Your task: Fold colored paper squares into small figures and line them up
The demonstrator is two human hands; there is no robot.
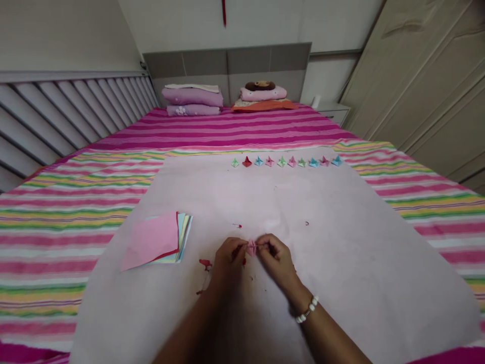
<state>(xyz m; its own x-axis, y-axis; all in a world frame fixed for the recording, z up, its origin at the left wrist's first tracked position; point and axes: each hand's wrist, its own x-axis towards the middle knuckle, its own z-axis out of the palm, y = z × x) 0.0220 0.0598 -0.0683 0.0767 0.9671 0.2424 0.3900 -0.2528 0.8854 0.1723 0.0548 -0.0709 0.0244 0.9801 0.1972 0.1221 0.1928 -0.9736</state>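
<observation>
The person's forearms (329, 329) reach in from the lower edge, the right one wearing a beaded bracelet (307, 309). At their ends, the fingers (241, 244) of the left hand (227, 257) and the right hand (278, 257) are drawn together, pinching a small pink folded paper (252, 247) from either side, between the two hands; whether it touches the pale sheet (359, 242) below cannot be told. Red scraps (205, 263) lie beside the left hand, and farther left sits a stack of coloured paper (155, 237), pink on top. Toward the sheet's far edge runs a row of folded paper shapes (282, 162) in green, red, blue and pink. The sheet covers part of a bed with a striped cover (49, 212); beyond are folded bedding (193, 97), a plush toy (260, 85) and a grey headboard (204, 65), with a slatted rail (76, 112) along the left
</observation>
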